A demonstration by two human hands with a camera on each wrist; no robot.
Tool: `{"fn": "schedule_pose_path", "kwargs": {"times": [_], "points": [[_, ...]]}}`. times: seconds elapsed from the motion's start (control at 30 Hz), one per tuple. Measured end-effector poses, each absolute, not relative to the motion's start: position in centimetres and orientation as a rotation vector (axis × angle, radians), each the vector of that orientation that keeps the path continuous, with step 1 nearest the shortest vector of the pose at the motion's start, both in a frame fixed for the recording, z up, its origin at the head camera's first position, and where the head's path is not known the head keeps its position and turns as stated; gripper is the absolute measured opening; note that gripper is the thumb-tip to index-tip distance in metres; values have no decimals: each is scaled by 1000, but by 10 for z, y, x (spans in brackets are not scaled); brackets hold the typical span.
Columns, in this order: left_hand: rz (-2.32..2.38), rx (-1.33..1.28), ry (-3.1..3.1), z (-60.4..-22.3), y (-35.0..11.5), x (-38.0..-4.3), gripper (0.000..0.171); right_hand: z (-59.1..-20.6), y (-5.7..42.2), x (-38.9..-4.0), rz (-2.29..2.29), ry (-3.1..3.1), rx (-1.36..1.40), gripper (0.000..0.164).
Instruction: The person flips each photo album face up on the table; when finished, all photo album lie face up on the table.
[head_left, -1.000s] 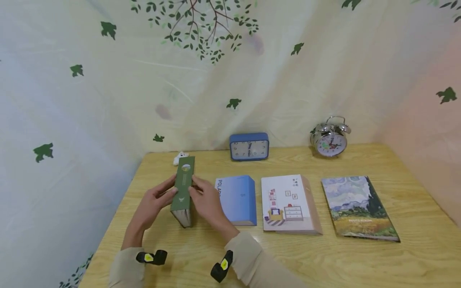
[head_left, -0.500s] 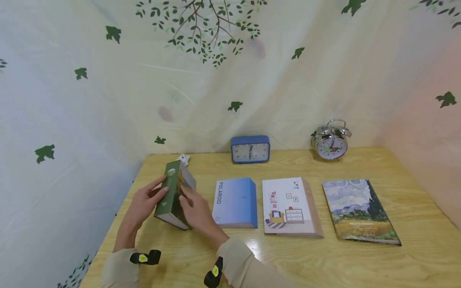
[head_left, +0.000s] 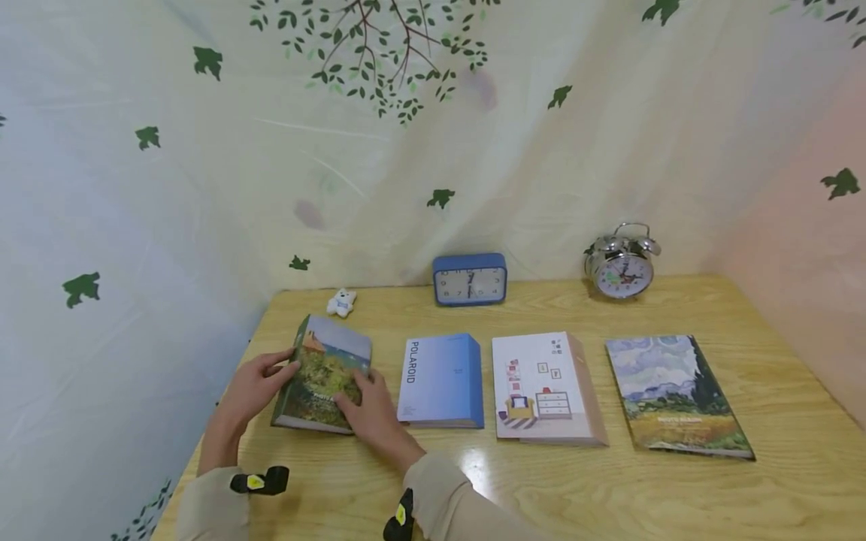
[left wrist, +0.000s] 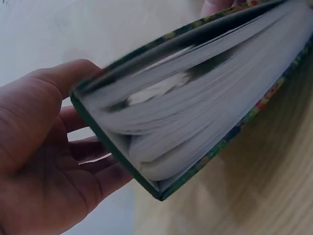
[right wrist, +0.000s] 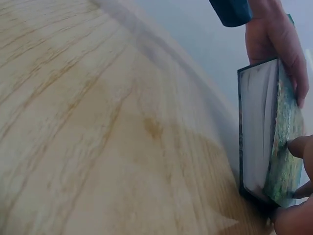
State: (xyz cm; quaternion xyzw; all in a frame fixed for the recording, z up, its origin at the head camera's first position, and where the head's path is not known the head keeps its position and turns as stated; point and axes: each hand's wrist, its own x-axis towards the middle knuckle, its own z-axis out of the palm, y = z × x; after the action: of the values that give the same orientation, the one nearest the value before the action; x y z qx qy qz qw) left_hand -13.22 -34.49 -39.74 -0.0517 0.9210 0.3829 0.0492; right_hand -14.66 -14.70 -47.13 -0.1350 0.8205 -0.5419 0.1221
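near a white bear (head_left: 341, 303), beside a blue album (head_left: 442, 383): left fingers (head_left: 284, 373) and right fingers (head_left: 366, 383) clamped on a green-spined album (head_left: 316, 376)

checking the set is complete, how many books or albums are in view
4: the green-spined album held between the left hand and right hand, then, left to right in the head view, the blue album, white album and landscape-covered album. None looks hidden.

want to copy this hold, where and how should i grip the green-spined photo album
Probably best by its spine, coming from the left: that side is flat and closed, and the left hand holds there. Steady the opposite edge from the right. I'd avoid the near end of the green-spined photo album, where loose pages gape.
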Motion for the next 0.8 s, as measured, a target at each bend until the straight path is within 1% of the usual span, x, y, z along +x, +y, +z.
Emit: {"fn": "schedule_pose_path", "kwargs": {"times": [0.17, 0.27, 0.37, 0.67, 0.8], "points": [[1285, -202, 2686, -420, -356, -131, 63, -476, -149, -143, -1575, 2413, -428, 69], [1351, -235, 2645, -432, -361, -129, 60, -479, -150, -140, -1528, 2451, -480, 68], [1400, -267, 2608, -440, -365, -129, 60, -480, -152, -138, -1484, 2483, -507, 68], [1449, -327, 2554, -444, -368, -131, 60, -475, -152, -135, -1425, 2505, -541, 66], [1361, -343, 2597, -444, -368, -129, 65, -474, -149, -136, -1413, 2485, -559, 66]]}}
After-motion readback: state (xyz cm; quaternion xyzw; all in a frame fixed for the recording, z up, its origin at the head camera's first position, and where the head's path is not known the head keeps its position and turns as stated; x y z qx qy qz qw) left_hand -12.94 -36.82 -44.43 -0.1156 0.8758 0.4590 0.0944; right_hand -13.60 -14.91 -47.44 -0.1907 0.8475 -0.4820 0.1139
